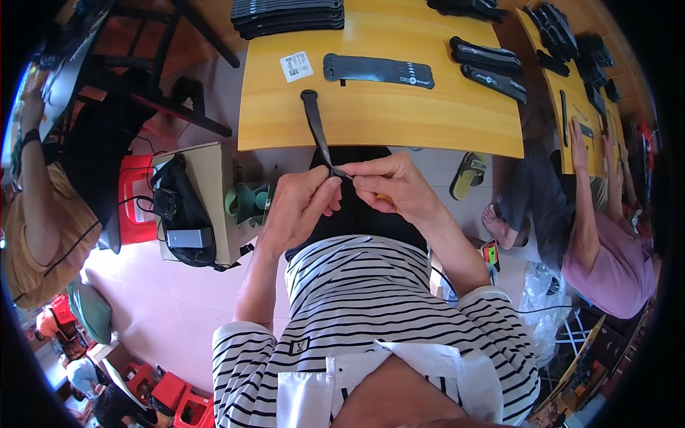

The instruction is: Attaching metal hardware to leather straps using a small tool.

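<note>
A narrow black strap (316,125) reaches from the wooden table (378,121) over its front edge down to my hands. Its rounded far end lies on the tabletop. My left hand (303,203) pinches the near end between thumb and fingers. My right hand (396,187) is closed on the same end, fingertips meeting the left ones; the fingers partly hide the strap there. Beyond the strap lies a wide flat black piece (378,71) with rounded ends and pale print, apparently a set of straps side by side. A white label (296,66) lies left of it.
A stack of black straps (287,16) sits at the table's back left, strap bundles (492,68) at its right. Left of my legs stands a cardboard box (227,171) with a black bag (187,207), beside a red stool (135,200). Co-workers sit on both sides.
</note>
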A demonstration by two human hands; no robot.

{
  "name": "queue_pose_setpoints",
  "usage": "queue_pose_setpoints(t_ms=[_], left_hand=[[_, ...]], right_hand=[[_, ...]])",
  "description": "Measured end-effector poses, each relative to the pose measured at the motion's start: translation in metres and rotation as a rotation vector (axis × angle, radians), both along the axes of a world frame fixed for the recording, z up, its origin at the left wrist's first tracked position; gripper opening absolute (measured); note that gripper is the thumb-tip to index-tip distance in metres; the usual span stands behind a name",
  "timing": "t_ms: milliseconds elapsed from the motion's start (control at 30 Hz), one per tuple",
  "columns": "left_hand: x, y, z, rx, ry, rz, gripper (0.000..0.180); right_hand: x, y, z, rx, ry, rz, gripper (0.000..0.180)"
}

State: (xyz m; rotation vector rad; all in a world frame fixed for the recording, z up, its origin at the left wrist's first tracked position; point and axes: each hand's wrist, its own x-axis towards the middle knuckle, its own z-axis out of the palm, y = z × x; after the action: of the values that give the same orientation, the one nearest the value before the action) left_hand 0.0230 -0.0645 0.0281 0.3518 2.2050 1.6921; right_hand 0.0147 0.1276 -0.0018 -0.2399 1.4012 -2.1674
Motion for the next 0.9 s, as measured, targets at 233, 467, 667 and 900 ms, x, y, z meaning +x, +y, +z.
queue_pose_setpoints(t_ms=[233,467,667,900], left_hand=[[0.011,-0.002,0.002,0.078,0.048,0.098,0.022],[0.011,0.004,-0.002,0.008,0.088,0.304,0.027],[0.013,0.005,0.005,-0.164,0.141,0.211,0.024],[0.017,-0.005,0.036,-0.046,0.044,-0.106,0.025]], right_hand=[[0.005,-0.008,-0.003,-0.462,-0.383,0.130,0.027],[0.009,-0.019,0.011,-0.035,-0.138,-0.009,0.028],[-0.002,-0.010,0.004,0.253,0.482,-0.084,0.022],[-0.019,-0.004,0.035,0.328,0.615,0.259,0.029]])
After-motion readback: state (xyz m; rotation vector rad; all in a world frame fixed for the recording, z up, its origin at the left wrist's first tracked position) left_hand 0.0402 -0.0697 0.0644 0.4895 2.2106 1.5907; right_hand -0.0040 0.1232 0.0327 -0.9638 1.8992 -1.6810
